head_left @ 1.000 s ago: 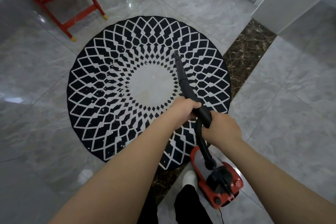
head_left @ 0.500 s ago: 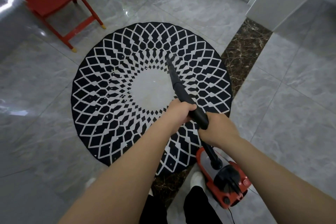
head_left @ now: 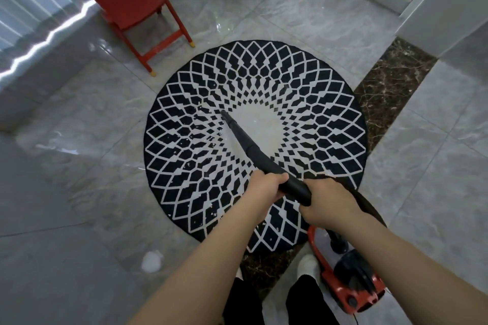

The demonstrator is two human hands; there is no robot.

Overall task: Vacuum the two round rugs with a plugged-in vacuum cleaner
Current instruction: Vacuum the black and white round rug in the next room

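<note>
- The left hand (head_left: pixel 266 187) gripped the black nozzle tube (head_left: pixel 248 145) farther forward, apparently to steer it.
- The right hand (head_left: pixel 330 203) clenched the tube's rear end, where the hose (head_left: pixel 369 208) joins, likely bearing its weight.
- The nozzle tip (head_left: pixel 223 113) met the round rug (head_left: pixel 184 103) just off its pale centre, toward nine o'clock, where white specks lay.
- The red vacuum cleaner (head_left: pixel 351 290) sat on the floor at the rug's five o'clock, beside the person's feet.
- A red chair (head_left: pixel 132 0) stood at eleven o'clock.

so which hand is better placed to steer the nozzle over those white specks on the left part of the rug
Left. The left hand grips the wand further forward, nearer the nozzle tip and the specks; the right hand holds the rear by the hose.
</note>
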